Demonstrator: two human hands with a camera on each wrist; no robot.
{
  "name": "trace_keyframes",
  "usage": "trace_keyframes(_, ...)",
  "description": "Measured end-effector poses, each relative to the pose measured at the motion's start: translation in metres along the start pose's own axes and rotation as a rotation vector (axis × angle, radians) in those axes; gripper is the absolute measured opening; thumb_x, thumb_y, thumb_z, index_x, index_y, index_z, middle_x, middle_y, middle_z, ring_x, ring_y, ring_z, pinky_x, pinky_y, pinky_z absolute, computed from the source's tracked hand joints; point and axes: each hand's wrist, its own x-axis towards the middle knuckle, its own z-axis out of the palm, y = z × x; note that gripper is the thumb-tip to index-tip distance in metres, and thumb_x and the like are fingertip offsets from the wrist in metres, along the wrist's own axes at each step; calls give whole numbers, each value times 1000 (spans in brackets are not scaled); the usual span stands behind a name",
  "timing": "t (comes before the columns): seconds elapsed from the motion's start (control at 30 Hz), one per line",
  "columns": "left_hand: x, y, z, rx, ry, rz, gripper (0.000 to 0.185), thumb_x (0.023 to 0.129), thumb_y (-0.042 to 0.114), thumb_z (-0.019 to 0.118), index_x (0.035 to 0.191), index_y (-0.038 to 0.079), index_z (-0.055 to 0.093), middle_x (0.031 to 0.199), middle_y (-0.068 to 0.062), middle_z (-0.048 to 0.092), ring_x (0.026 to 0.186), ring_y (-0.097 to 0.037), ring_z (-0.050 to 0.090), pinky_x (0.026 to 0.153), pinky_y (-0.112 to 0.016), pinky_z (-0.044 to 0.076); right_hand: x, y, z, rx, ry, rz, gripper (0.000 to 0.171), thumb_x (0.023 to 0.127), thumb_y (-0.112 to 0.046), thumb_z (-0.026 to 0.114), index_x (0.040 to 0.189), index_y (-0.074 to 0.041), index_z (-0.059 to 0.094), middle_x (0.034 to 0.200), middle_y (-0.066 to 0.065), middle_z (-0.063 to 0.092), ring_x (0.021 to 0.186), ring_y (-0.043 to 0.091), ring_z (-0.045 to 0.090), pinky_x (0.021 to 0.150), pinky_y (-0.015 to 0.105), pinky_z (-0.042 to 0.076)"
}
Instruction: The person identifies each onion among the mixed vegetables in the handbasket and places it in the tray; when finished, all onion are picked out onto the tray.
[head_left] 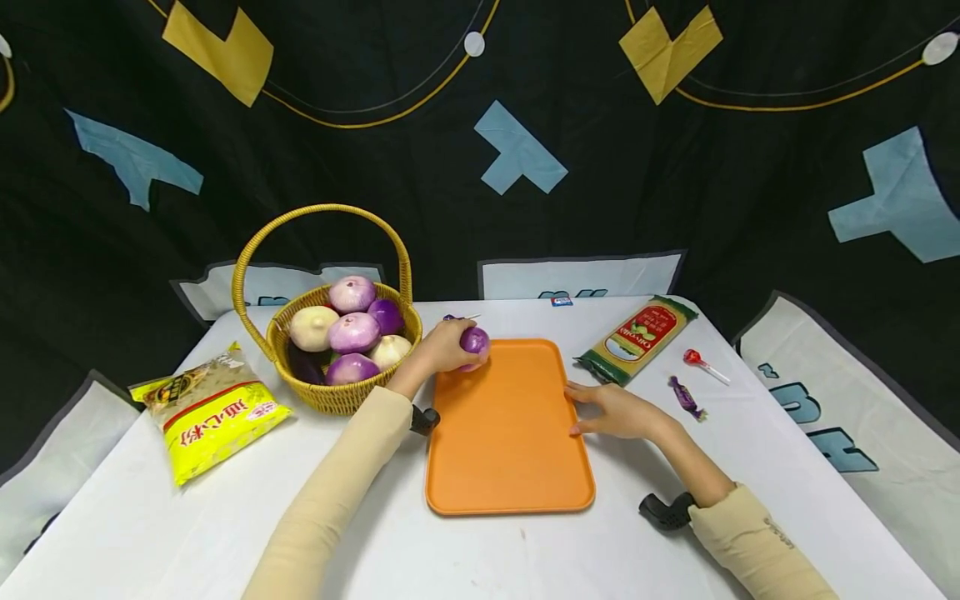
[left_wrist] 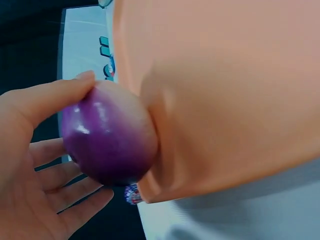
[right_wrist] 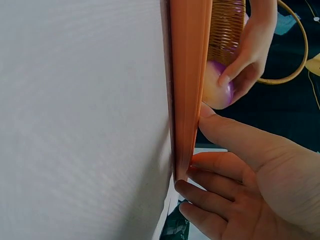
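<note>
My left hand (head_left: 444, 347) holds a glossy purple onion (head_left: 476, 343) over the far left corner of an orange tray (head_left: 510, 433). In the left wrist view, the thumb lies on top of the onion (left_wrist: 107, 135) and the fingers reach round its side. On the tray's right side, my right hand (head_left: 615, 410) touches the edge with thumb and fingers spread. The right wrist view has this hand (right_wrist: 260, 170) against the tray's rim (right_wrist: 189, 80). A wicker basket (head_left: 341, 402) with several purple and white onions stands left of the tray.
A yellow food packet (head_left: 217, 412) lies at the left. Right of the tray are a green-and-red packet (head_left: 637, 337), a red lollipop (head_left: 693, 357) and a purple wrapped candy (head_left: 684, 395). A small blue-and-white item (head_left: 561, 302) lies at the table's far edge.
</note>
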Motion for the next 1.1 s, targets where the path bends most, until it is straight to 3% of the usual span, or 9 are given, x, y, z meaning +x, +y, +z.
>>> trace_keyframes(0.23,-7,-4,2,-28,6,-8,79,84,34,75,143,-5,39,134,-23,52,121,-37,49,103,-45,42,1,0,0,-1,-6,5,68,87,-31,71,138,6,46,146,21,40,134,37,37,106,50,35)
trace_keyframes(0.47,-23,-2,-9,-21,100,118,67,85,24,74,140,-2,46,135,-22,52,124,-37,47,106,-45,38,1,-1,-1,2,-4,12,68,88,-32,70,139,5,46,147,20,39,135,37,37,106,49,35)
trace_keyframes(0.63,-44,2,-30,2,176,92,63,85,25,75,138,2,49,136,-18,53,128,-35,46,109,-46,34,1,0,-1,0,-4,12,69,87,-33,71,139,5,45,147,20,39,135,37,36,106,50,35)
trace_keyframes(0.73,-56,0,-45,26,237,77,60,84,25,76,135,3,52,124,-16,59,113,-32,55,100,-44,44,1,2,-1,-1,-2,18,69,87,-34,71,139,5,46,147,19,39,135,37,36,106,50,34)
trace_keyframes(0.83,-67,-6,-62,31,255,86,59,82,21,77,133,2,54,117,-17,61,103,-32,56,92,-44,48,1,2,-1,-2,1,20,69,87,-33,71,139,5,46,147,20,40,135,38,36,106,51,35)
trace_keyframes(0.97,-80,-21,-84,64,223,78,62,81,18,76,135,0,51,128,-21,56,117,-37,52,100,-50,42,0,2,-1,11,6,22,69,86,-32,72,139,5,46,147,20,40,135,38,36,106,51,35)
trace_keyframes(1.1,-88,-41,-105,126,140,61,65,83,19,76,137,-1,47,136,-25,49,128,-41,43,106,-55,34,0,2,-2,23,6,23,70,86,-32,72,139,5,46,147,20,40,134,39,36,106,51,35)
